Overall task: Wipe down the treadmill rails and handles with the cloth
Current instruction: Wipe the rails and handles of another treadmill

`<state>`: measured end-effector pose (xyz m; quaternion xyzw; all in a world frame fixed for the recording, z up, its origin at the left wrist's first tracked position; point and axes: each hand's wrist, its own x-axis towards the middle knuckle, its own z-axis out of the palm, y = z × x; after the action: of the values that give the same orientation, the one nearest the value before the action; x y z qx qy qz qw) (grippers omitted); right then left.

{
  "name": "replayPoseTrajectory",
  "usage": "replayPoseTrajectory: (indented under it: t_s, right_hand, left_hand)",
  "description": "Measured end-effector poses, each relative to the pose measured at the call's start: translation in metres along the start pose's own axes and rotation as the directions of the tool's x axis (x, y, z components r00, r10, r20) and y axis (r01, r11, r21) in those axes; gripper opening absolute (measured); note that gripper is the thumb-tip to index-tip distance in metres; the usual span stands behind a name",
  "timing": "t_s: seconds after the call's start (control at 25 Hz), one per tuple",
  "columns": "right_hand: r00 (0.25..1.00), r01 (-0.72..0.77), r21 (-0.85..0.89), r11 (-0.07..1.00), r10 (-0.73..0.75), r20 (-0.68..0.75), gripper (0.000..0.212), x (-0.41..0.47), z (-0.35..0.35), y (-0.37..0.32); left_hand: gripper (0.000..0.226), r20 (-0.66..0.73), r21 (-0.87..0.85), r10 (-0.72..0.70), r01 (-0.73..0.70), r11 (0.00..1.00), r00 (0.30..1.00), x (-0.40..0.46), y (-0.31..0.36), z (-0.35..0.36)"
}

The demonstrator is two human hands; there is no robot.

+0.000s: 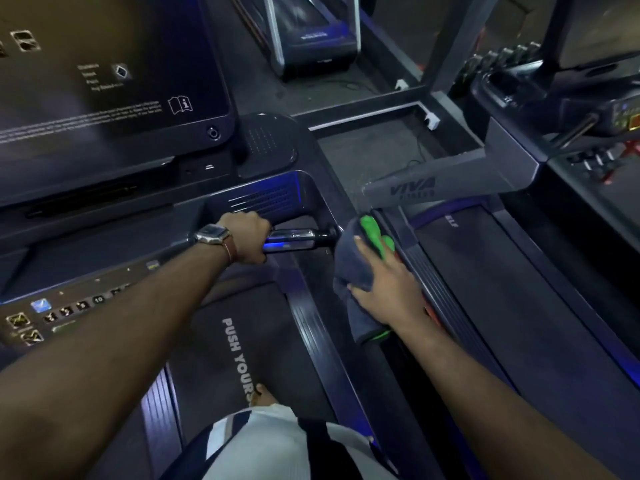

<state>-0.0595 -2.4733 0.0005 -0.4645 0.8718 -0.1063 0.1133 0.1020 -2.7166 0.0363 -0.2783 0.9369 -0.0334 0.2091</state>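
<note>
dark gym floor [367, 157], treadmills [221, 341] standing on it; white plug [432, 120]

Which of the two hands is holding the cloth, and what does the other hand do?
The right hand holds the dark cloth, with its green part, beside the rail. The left hand, the one with the wristwatch, grips the shiny handle bare.
</note>
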Motion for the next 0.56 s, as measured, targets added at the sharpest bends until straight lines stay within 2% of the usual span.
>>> replayPoseTrajectory:
  t_s: [0.08,0.12,0.16,0.24,0.28,0.36,0.44,0.56]
  right_hand:
    - [0.972,-0.233,0.130,0.964,0.234,0.006,0.089,0.003,-0.002,0.000]
    - [0.952,-0.301,0.110,0.947,0.305,-0.024,0.085,0.006,0.000,-0.011]
    - [0.952,-0.285,0.061,0.957,0.290,-0.098,0.080,0.008,0.001,-0.025]
    - [0.949,-0.105,0.034,0.994,0.110,-0.295,0.070,0.003,0.011,-0.039]
    - [0.922,-0.005,0.066,0.998,0.031,-0.385,0.067,0.000,0.016,-0.037]
    - [0.862,0.118,0.154,0.981,-0.024,-0.507,0.066,-0.001,0.021,-0.035]
    - [0.874,0.169,0.172,0.971,-0.067,-0.482,0.068,0.017,0.021,-0.054]
    - [0.951,0.240,-0.031,0.970,-0.241,-0.194,0.097,0.053,0.027,-0.089]
  left_hand:
    - [0.042,-0.006,-0.032,0.004,-0.004,0.999,1.000,0.003,0.000,0.001]
    - [0.043,0.000,-0.044,0.009,-0.009,0.999,1.000,0.004,0.000,0.001]
    - [0.044,0.006,-0.045,0.020,-0.020,0.999,1.000,0.005,0.000,0.000]
    - [0.045,0.010,-0.034,0.029,-0.029,0.999,1.000,0.005,0.000,0.001]
    - [0.045,0.010,-0.039,0.031,-0.030,0.999,0.999,0.004,-0.001,0.001]
    - [0.044,0.007,-0.065,0.033,-0.032,0.997,0.999,0.004,-0.001,0.002]
    - [0.044,0.009,-0.080,0.042,-0.042,0.996,0.999,0.003,0.000,0.002]
    - [0.046,0.007,-0.100,0.039,-0.038,0.994,0.999,0.002,-0.001,0.002]
